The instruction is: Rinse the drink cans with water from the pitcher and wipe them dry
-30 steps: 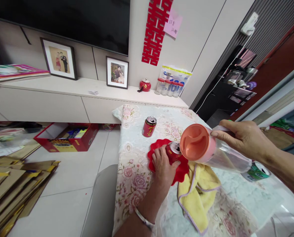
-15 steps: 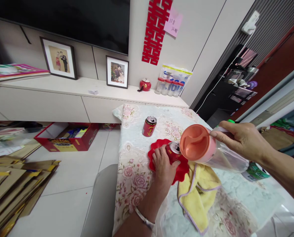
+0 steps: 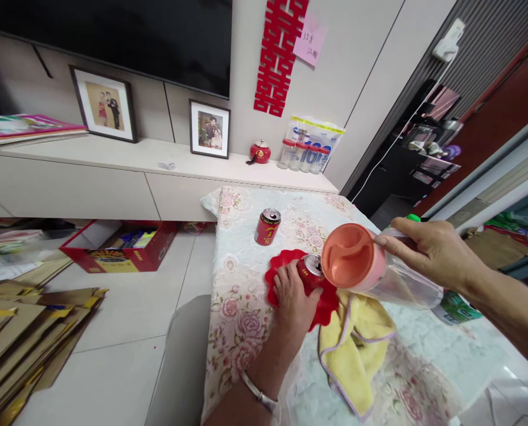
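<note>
My left hand [image 3: 292,296] is wrapped round an open red can [image 3: 310,271], which stands over a red scalloped plate [image 3: 281,260]. In my right hand [image 3: 427,251] is the handle of a clear pitcher [image 3: 401,284] with an orange lid [image 3: 347,255]. The pitcher is tipped to the left, its lid right beside the can's top; any liquid between them cannot be made out. A second red can [image 3: 268,226] stands upright behind the plate. To the plate's right, a yellow cloth [image 3: 356,349] lies crumpled.
The table has a floral tablecloth [image 3: 232,296]. A green-labelled container [image 3: 456,307] is partly hidden behind the pitcher. Glass jars [image 3: 303,158] and a red pot [image 3: 260,152] line the cabinet. A red box [image 3: 122,248] and flattened cardboard [image 3: 24,337] are on the floor.
The view has shifted very slightly. Both hands keep their holds, and the pitcher remains tipped beside the can.
</note>
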Demonstrator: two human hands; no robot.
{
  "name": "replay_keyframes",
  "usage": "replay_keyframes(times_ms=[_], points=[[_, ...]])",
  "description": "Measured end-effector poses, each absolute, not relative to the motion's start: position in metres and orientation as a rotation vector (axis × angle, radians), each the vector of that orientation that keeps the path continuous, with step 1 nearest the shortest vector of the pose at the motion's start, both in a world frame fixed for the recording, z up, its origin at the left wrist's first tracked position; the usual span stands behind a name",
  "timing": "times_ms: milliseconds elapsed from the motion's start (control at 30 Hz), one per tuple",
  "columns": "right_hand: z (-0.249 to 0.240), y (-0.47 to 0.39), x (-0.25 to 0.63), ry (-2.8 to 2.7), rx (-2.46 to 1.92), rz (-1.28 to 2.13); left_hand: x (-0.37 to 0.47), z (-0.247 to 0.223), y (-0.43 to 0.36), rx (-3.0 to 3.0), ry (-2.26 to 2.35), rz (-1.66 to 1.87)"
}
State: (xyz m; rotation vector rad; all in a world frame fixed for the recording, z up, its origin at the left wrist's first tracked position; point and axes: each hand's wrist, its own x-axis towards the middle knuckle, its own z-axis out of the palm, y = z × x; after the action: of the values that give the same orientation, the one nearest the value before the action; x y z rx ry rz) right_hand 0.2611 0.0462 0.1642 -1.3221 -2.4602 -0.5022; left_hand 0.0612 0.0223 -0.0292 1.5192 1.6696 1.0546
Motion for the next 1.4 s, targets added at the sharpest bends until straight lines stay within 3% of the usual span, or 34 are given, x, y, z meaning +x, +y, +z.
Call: replay_keyframes(times_ms=[1400], points=[[0.1662,0.0421,0.2573,-2.469,-1.276,-0.489,0.0607,-0.0311,0.0230,1.521,1.611,1.141]])
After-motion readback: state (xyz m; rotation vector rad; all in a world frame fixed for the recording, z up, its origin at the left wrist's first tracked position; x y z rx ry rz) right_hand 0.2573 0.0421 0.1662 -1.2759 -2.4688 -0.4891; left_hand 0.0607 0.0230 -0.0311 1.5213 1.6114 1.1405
